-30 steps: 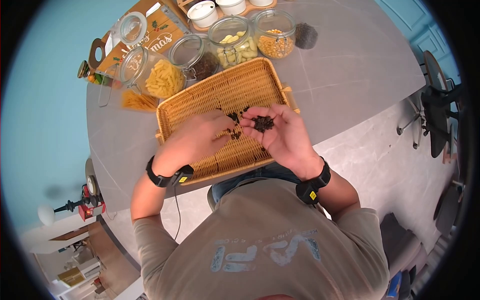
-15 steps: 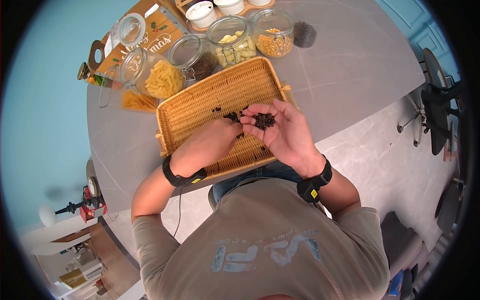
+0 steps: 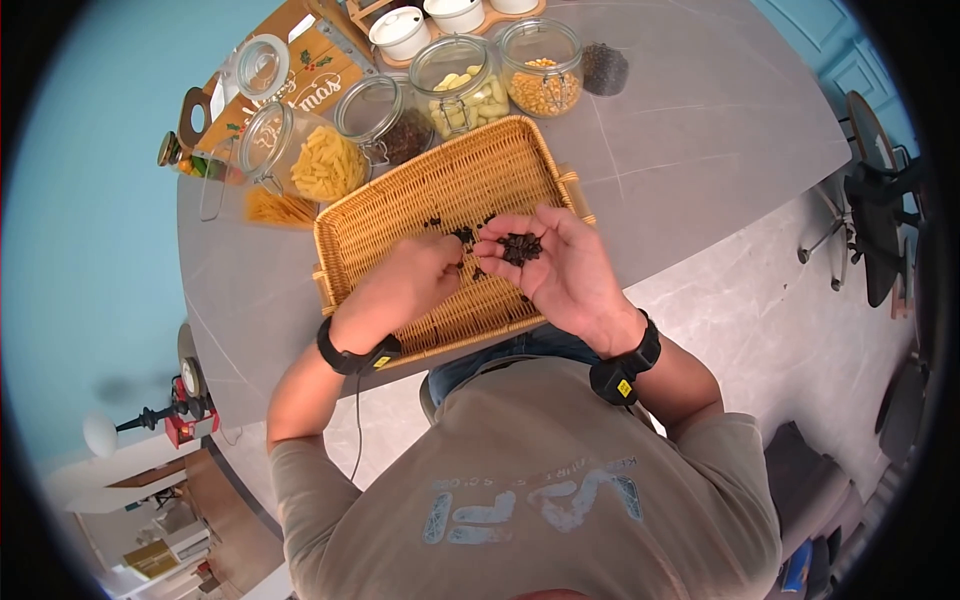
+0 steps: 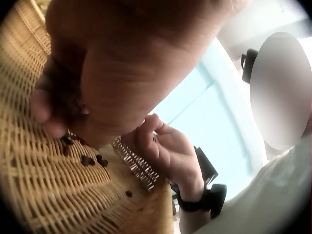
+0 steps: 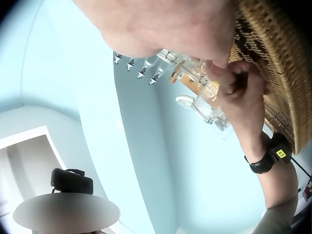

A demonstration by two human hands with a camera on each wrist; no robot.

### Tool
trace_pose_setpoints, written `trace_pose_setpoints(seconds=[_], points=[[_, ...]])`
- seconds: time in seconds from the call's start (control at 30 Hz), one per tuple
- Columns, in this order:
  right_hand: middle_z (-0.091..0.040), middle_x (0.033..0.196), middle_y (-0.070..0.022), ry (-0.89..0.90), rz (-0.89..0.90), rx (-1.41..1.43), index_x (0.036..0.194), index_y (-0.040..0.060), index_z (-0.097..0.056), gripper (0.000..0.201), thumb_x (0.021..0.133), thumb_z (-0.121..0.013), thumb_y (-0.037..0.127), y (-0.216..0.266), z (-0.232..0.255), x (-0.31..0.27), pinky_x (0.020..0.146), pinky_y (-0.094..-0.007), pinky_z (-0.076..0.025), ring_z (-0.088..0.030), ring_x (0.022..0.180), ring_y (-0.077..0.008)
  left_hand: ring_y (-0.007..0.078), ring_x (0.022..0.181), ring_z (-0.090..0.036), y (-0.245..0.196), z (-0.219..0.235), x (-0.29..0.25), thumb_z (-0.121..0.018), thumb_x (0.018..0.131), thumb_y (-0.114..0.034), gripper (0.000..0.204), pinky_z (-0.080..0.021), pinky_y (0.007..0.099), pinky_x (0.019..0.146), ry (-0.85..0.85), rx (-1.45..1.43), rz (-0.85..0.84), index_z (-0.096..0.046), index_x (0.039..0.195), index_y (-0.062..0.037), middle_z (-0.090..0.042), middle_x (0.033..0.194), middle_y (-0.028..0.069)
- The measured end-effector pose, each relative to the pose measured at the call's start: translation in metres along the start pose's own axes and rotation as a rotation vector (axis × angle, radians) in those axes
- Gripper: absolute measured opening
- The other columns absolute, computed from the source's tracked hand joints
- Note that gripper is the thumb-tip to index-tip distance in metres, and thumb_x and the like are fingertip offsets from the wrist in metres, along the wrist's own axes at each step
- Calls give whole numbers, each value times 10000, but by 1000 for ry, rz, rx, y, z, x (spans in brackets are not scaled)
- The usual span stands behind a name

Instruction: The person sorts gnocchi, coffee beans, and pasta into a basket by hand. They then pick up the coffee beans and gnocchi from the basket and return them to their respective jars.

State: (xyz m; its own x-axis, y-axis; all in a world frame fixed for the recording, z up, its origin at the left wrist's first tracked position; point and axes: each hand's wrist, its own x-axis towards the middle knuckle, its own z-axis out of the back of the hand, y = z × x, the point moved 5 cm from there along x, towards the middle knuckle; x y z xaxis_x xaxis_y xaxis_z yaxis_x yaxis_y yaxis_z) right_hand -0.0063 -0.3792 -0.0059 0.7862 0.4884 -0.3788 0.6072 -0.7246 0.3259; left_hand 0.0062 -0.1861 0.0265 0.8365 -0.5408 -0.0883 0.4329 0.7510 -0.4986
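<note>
Dark pieces [image 3: 520,250] cupped over a wicker basket [image 3: 375,212]
Toward the basket's 4 o'clock, the right hand [image 3: 572,272] — palm up — cups the heap; toward 8 o'clock, the left hand [image 3: 400,285] curls its fingers (whether round a piece, I cannot tell). Loose pieces [image 3: 462,234] lie mid-basket; glass jars [image 3: 463,104] stand beyond 12 o'clock.

Two hands [image 3: 395,285] [image 3: 578,275], one wicker basket [image 3: 510,165], four wide glass jars [image 3: 328,162] [image 3: 405,135] [image 3: 462,100] [image 3: 543,85], three white pots [image 3: 400,38] [image 3: 457,15] [image 3: 514,5]
</note>
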Motion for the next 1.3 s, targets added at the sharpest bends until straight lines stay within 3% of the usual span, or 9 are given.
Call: trace_pose_setpoints(seconds=[0.23, 0.33, 0.43, 0.53, 0.67, 0.83, 0.93, 1.03, 1.3], points=[[-701, 1207, -192, 50, -23, -17, 1220, -91, -660, 471, 1176, -401, 300, -13, 2, 8, 1087, -471, -564, -680, 1132, -310, 184, 808, -708, -4, 48, -3, -777, 921, 9, 102, -549, 326, 726, -35, -377, 217, -755, 1020, 0, -721, 897, 95], [-705, 1206, -178, 38, -84, -3, 1214, -83, -663, 458, 1174, -405, 294, -26, -5, 9, 1078, -466, -566, -680, 1123, -295, 173, 818, -710, -29, 49, 5, -773, 950, 17, 85, -543, 319, 719, -69, -381, -141, -767, 1034, 4, -730, 907, 91], [-702, 1200, -177, 29, -78, 26, 1210, -85, -662, 452, 1171, -410, 289, -29, -10, 7, 1081, -471, -567, -678, 1132, -288, 191, 822, -713, -37, 48, 6, -773, 961, 16, 106, -550, 325, 720, -99, -346, -201, -781, 1065, 0, -722, 908, 95], [-694, 1196, -189, 29, -66, -21, 1216, -94, -658, 457, 1172, -406, 284, -20, -8, 4, 1088, -477, -568, -676, 1145, -301, 235, 832, -721, -26, 53, 2, -804, 931, -4, 132, -559, 348, 726, -48, -312, 50, -775, 1060, 3, -716, 917, 105], [-683, 1204, -208, -36, -13, -37, 1229, -109, -652, 479, 1175, -388, 288, -4, -7, 3, 1097, -480, -567, -674, 1157, -322, 333, 853, -720, 6, 22, -7, -834, 904, -67, 225, -570, 421, 750, -22, -99, 34, -747, 1101, 1, -716, 938, 138], [-681, 1220, -214, -25, 3, -23, 1250, -121, -640, 499, 1177, -383, 301, 1, -9, 5, 1102, -476, -562, -675, 1163, -326, 418, 931, -710, 6, 1, -10, -827, 909, -115, 278, -569, 492, 813, -9, -16, 88, -723, 1143, -8, -725, 995, 185], [-685, 1218, -214, -21, -1, -28, 1260, -123, -636, 503, 1179, -381, 304, 0, -8, 6, 1101, -471, -559, -678, 1163, -325, 425, 963, -698, 3, -3, -4, -813, 916, -106, 245, -567, 504, 834, -9, 16, 6, -726, 1120, -4, -716, 1009, 198], [-688, 1218, -214, -21, -6, -19, 1260, -121, -639, 506, 1182, -378, 305, -1, -7, 6, 1098, -467, -560, -682, 1161, -325, 441, 1018, -715, -3, -3, 0, -731, 978, -99, 179, -583, 539, 867, 79, 37, 36, -712, 1117, 12, -702, 1065, 231], [-693, 1226, -221, -20, -6, -15, 1256, -113, -648, 511, 1187, -377, 315, -2, -3, 5, 1094, -467, -561, -686, 1160, -323, 449, 923, -725, -2, -9, 0, -713, 977, -82, 136, -586, 541, 821, 51, 101, 6, -724, 1071, 16, -701, 995, 235]])
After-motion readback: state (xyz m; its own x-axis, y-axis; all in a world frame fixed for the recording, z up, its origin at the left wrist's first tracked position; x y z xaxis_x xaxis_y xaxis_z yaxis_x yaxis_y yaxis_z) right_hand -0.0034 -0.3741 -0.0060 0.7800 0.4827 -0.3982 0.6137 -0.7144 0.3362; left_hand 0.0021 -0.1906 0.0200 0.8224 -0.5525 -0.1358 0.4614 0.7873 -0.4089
